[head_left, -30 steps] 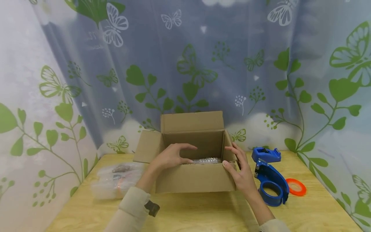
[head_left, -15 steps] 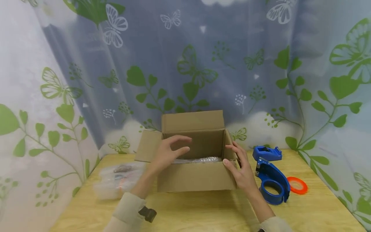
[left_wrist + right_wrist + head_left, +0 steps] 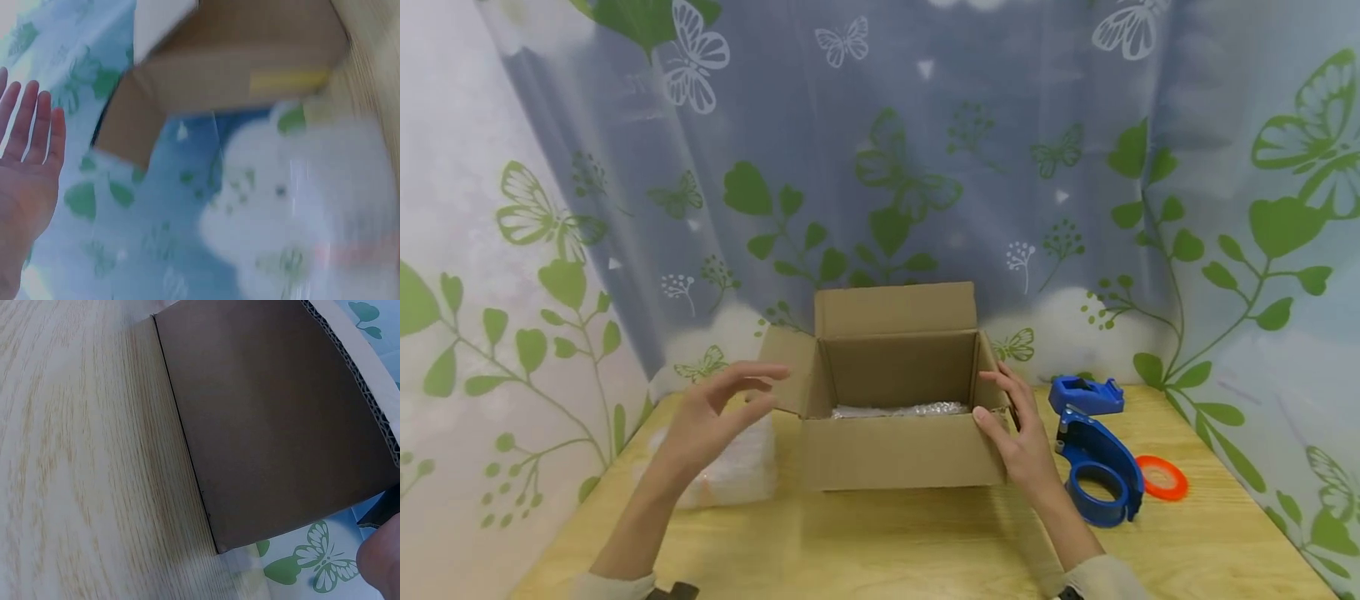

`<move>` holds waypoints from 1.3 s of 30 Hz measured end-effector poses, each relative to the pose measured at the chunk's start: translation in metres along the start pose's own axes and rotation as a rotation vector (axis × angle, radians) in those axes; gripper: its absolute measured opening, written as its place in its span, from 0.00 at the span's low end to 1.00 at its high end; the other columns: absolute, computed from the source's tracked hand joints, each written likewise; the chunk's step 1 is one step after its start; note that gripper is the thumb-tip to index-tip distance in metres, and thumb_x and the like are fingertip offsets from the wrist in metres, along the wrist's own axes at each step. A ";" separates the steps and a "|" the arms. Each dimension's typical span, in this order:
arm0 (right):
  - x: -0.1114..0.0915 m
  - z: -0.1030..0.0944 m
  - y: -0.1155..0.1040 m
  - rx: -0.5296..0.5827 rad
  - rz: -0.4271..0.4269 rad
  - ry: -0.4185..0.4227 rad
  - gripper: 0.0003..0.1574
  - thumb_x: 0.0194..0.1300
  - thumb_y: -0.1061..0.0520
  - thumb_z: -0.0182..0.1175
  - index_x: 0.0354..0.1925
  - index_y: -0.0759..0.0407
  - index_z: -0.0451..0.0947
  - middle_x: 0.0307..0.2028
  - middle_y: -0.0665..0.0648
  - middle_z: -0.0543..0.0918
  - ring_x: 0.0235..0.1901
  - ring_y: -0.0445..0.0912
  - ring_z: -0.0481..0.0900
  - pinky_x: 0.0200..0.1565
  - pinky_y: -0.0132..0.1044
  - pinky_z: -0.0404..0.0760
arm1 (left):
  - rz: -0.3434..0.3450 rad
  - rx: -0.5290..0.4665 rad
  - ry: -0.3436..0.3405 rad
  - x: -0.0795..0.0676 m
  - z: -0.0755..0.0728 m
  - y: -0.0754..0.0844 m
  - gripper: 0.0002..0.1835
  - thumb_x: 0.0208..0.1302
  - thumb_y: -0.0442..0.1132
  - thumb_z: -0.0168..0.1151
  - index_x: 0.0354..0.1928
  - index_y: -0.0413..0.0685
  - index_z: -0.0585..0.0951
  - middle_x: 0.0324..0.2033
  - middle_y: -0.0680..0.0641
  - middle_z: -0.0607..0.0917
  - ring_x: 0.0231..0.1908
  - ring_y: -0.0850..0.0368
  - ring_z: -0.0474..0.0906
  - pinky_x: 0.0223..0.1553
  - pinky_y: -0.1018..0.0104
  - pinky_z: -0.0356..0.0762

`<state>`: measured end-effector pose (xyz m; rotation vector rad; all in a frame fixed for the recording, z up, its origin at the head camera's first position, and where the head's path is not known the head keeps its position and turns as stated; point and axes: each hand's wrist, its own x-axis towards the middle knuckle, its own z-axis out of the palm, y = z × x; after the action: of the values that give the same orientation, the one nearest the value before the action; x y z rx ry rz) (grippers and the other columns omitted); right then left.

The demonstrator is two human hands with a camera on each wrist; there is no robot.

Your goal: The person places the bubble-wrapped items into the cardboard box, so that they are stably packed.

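An open cardboard box [image 3: 902,454] stands mid-table with its back and left flaps spread outward. Bubble wrap [image 3: 936,409] shows inside, low behind the front wall. My right hand [image 3: 1028,450] grips the box's right edge, thumb at the front corner and fingers along the right side. My left hand [image 3: 700,429] is in the air left of the box, holding nothing; its fingers look straight in the left wrist view. Below and behind it lies a package in clear bubble wrap [image 3: 741,467], partly hidden by the hand and blurred in the left wrist view.
On the right of the wooden table [image 3: 880,550] are a blue desktop tape dispenser [image 3: 1097,398], a blue hand-held tape cutter [image 3: 1123,467] and a flat orange ring [image 3: 1165,496]. A patterned curtain [image 3: 880,167] hangs close behind and along both sides.
My left hand has come out of the box and moved left over the wrapped package. The right hand keeps its grip, and the box stays in place.
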<state>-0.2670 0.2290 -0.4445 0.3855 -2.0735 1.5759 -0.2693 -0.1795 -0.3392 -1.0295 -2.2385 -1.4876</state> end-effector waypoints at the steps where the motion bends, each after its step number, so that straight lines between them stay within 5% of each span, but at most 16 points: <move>1: 0.000 0.000 0.000 0.001 -0.004 0.001 0.30 0.75 0.58 0.62 0.71 0.50 0.71 0.80 0.58 0.54 0.80 0.59 0.48 0.74 0.71 0.49 | 0.005 0.015 0.002 -0.004 -0.009 0.000 0.21 0.71 0.27 0.64 0.63 0.46 0.81 0.60 0.46 0.84 0.60 0.46 0.78 0.62 0.68 0.75; 7: 0.000 0.000 0.000 -0.001 -0.014 0.006 0.30 0.74 0.59 0.63 0.71 0.52 0.72 0.80 0.59 0.55 0.80 0.58 0.49 0.75 0.70 0.50 | -0.118 0.274 0.010 -0.034 -0.054 -0.010 0.20 0.73 0.35 0.65 0.64 0.53 0.82 0.60 0.52 0.85 0.57 0.66 0.78 0.59 0.74 0.73; 12: -0.003 -0.001 0.003 -0.011 -0.013 0.026 0.29 0.74 0.59 0.62 0.71 0.53 0.72 0.80 0.59 0.55 0.80 0.58 0.49 0.75 0.69 0.49 | -0.281 0.476 -0.009 -0.060 -0.075 -0.029 0.19 0.74 0.49 0.65 0.65 0.67 0.81 0.60 0.57 0.84 0.53 0.73 0.76 0.55 0.51 0.80; 16: -0.003 0.001 0.003 0.008 -0.010 0.032 0.29 0.75 0.58 0.62 0.71 0.51 0.71 0.80 0.59 0.55 0.80 0.58 0.49 0.74 0.70 0.48 | -0.366 0.479 -0.035 -0.076 -0.089 -0.049 0.21 0.75 0.52 0.64 0.67 0.63 0.80 0.64 0.48 0.83 0.57 0.54 0.80 0.48 0.35 0.81; 19: -0.002 0.004 0.001 0.013 -0.008 0.033 0.29 0.75 0.57 0.62 0.71 0.51 0.71 0.80 0.59 0.56 0.80 0.58 0.49 0.74 0.70 0.48 | -0.396 0.490 -0.062 -0.086 -0.097 -0.065 0.23 0.74 0.51 0.64 0.67 0.55 0.80 0.65 0.41 0.81 0.59 0.34 0.79 0.46 0.33 0.81; 22: -0.003 0.005 0.001 0.011 -0.001 0.045 0.28 0.75 0.57 0.62 0.71 0.51 0.72 0.80 0.59 0.56 0.80 0.58 0.49 0.74 0.71 0.48 | -0.428 0.505 -0.113 -0.093 -0.102 -0.083 0.25 0.73 0.51 0.66 0.68 0.52 0.80 0.66 0.37 0.80 0.59 0.25 0.77 0.46 0.30 0.80; 29: -0.006 0.006 -0.002 0.019 0.001 0.066 0.28 0.75 0.57 0.62 0.70 0.51 0.72 0.79 0.60 0.57 0.79 0.59 0.50 0.74 0.72 0.47 | -0.454 0.508 -0.285 -0.111 -0.103 -0.121 0.31 0.68 0.52 0.70 0.70 0.50 0.78 0.67 0.31 0.76 0.63 0.17 0.69 0.48 0.25 0.75; 39: -0.003 0.005 -0.003 0.003 0.018 0.059 0.28 0.75 0.56 0.62 0.70 0.50 0.73 0.80 0.56 0.57 0.79 0.58 0.50 0.74 0.72 0.47 | -0.301 0.470 -0.251 -0.126 -0.092 -0.146 0.35 0.63 0.48 0.75 0.71 0.54 0.76 0.67 0.33 0.77 0.63 0.22 0.71 0.53 0.24 0.72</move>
<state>-0.2636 0.2228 -0.4449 0.3185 -2.0354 1.5826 -0.2941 -0.3457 -0.4718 -0.7887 -2.8336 -0.8774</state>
